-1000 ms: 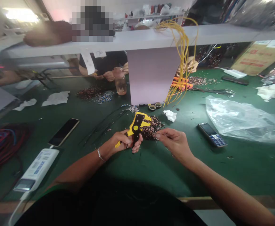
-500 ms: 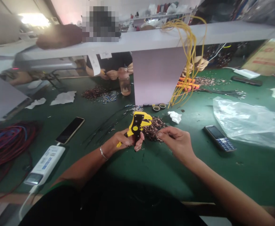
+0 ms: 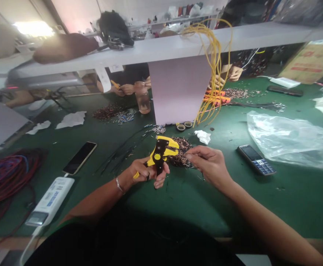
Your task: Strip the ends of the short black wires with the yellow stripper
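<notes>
My left hand is wrapped around the handles of a yellow and black wire stripper, its jaws pointing right. To the right of the jaws, my right hand is pinched, thumb against forefinger. A thin dark wire shows below its palm; the part between the fingertips is too small to see clearly. Behind the stripper's jaws and the right fingertips lies a heap of short copper-coloured wire bits. Long black wires are spread on the green table to the left of the stripper.
A smartphone and a white power strip lie left, beside coiled red wires. On the right are a keypad phone and a clear plastic bag. Yellow wires hang from the shelf. Co-workers' hands show beyond.
The view has shifted slightly. The stripper has tilted a little, its jaws turning lower and nearer to my right fingertips. The thin dark wire now shows below my right hand.
</notes>
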Demonstrator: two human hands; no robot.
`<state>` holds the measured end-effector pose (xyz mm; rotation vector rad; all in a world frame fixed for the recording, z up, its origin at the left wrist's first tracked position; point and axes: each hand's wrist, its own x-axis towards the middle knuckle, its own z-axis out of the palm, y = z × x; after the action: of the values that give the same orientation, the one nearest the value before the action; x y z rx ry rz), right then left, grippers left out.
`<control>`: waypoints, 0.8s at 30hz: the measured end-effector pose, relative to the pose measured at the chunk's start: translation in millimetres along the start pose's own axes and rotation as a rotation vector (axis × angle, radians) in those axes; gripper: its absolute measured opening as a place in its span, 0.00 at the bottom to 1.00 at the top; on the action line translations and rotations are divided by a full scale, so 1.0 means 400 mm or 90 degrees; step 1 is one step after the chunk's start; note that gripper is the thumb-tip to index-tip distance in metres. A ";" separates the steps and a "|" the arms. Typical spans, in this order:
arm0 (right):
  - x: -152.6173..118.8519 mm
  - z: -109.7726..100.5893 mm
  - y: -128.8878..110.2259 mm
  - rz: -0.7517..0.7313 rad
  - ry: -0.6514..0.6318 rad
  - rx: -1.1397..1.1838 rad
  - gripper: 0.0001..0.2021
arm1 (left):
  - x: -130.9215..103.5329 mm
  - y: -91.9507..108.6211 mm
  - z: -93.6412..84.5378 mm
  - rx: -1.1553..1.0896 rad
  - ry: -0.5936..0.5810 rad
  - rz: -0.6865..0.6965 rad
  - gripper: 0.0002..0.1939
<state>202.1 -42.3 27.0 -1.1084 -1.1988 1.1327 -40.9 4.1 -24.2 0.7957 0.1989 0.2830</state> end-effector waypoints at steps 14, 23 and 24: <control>-0.004 0.008 0.005 0.005 -0.022 -0.003 0.04 | -0.002 0.001 0.019 0.000 -0.014 -0.005 0.30; -0.006 0.011 0.006 0.016 -0.028 -0.010 0.05 | -0.002 0.003 0.018 0.005 -0.010 -0.015 0.35; -0.005 0.010 0.005 0.018 -0.030 -0.008 0.05 | -0.003 0.003 0.017 0.003 -0.008 -0.014 0.34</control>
<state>197.8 -44.2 25.0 -1.1174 -1.2317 1.1792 -40.2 -0.1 -18.5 0.7999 0.1963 0.2559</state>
